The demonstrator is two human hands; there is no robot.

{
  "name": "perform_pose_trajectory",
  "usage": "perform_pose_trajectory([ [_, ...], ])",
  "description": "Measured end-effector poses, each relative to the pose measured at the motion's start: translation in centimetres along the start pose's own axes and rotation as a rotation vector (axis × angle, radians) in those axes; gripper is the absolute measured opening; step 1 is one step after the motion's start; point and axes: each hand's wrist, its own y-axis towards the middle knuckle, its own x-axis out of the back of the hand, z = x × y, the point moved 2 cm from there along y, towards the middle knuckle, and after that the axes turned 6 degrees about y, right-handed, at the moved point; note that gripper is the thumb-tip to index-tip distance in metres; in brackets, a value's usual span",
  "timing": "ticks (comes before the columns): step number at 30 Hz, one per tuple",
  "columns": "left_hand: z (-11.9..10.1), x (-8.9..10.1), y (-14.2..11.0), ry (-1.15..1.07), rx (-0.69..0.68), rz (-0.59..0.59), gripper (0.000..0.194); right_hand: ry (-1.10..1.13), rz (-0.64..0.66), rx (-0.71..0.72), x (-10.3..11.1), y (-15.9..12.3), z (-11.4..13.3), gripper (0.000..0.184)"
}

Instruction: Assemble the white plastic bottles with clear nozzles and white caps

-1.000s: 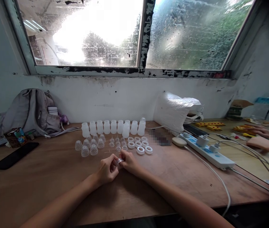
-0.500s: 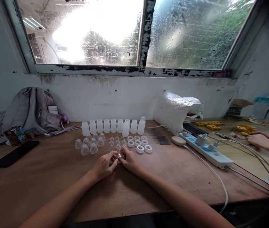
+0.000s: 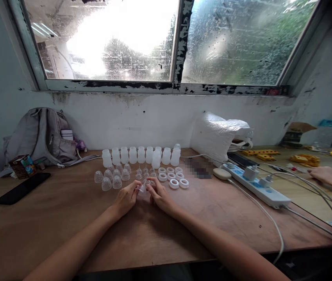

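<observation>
My left hand [image 3: 127,195] pinches a whitish bottle ring [image 3: 140,188] at its fingertips, low over the table. Close beside it, my right hand [image 3: 158,194] has its fingers closed at a clear silicone nipple [image 3: 145,182] against the ring; the fingers partly cover it. Just beyond the hands stand several clear nipples [image 3: 138,174]. White bottle rings [image 3: 174,184] lie to their right in rows. Several clear dome caps [image 3: 106,184] stand on the left. Behind them is a row of frosted baby bottles [image 3: 132,155], one of them capped [image 3: 175,154].
A black phone [image 3: 22,189], a small carton [image 3: 22,165] and a grey backpack [image 3: 44,136] sit at the left. Rightward are a white charger [image 3: 222,174], a power strip [image 3: 259,187] with cables and a white bag [image 3: 215,134]. Another person's hand [image 3: 324,174] is near yellow parts [image 3: 305,160].
My hands have turned the ring, so it now shows tilted between them, and my left fingers have shifted up. The other person's hand has moved, and a yellow-handled tool now shows there.
</observation>
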Motion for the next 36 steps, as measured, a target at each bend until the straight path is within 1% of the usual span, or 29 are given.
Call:
perform_pose_trajectory([
  [2, 0.0, -0.1, 0.0, -0.05, -0.067, 0.0, 0.021, 0.047, -0.038, -0.03, 0.2, 0.3, -0.6, 0.032],
  [5, 0.1, -0.2, -0.1, -0.112, -0.112, 0.005, 0.023, 0.074, -0.014, -0.018, 0.4, 0.6, -1.4, 0.024],
  [8, 0.1, -0.2, -0.1, -0.145, -0.077, 0.007, 0.023, 0.083, 0.0, -0.006, 0.4, 0.6, -1.8, 0.022],
  [11, -0.1, 0.2, 0.0, -0.208, -0.023, -0.027, 0.026, 0.063, -0.008, 0.004, 0.3, 0.6, -1.6, 0.021],
  [15, -0.4, 0.8, 0.2, -0.284, -0.012, -0.065, 0.03, 0.001, -0.037, 0.024, 0.4, 0.4, -1.2, 0.022],
  [19, -0.6, 0.7, 0.2, -0.248, -0.01, 0.0, 0.026, -0.124, -0.073, 0.078, 0.6, 0.3, -0.8, 0.025],
  [22, -0.8, 0.3, 0.1, -0.17, -0.018, 0.05, 0.028, -0.189, -0.075, 0.113, 0.6, 0.3, -0.6, 0.023],
  [24, -0.9, 0.1, 0.1, -0.126, -0.023, 0.069, 0.026, -0.21, -0.072, 0.119, 0.6, 0.2, -0.6, 0.021],
  [28, -0.9, 0.1, 0.2, -0.091, -0.036, 0.077, 0.018, -0.271, -0.059, 0.156, 0.6, 0.3, -0.7, 0.018],
  [34, -1.2, 0.4, 0.6, -0.118, -0.035, 0.062, 0.015, -0.429, -0.076, 0.231, 1.2, 0.4, -1.0, 0.014],
  [36, -1.2, 0.3, 0.6, -0.135, -0.038, 0.089, 0.016, -0.483, -0.062, 0.27, 1.3, 0.3, -1.1, 0.015],
])
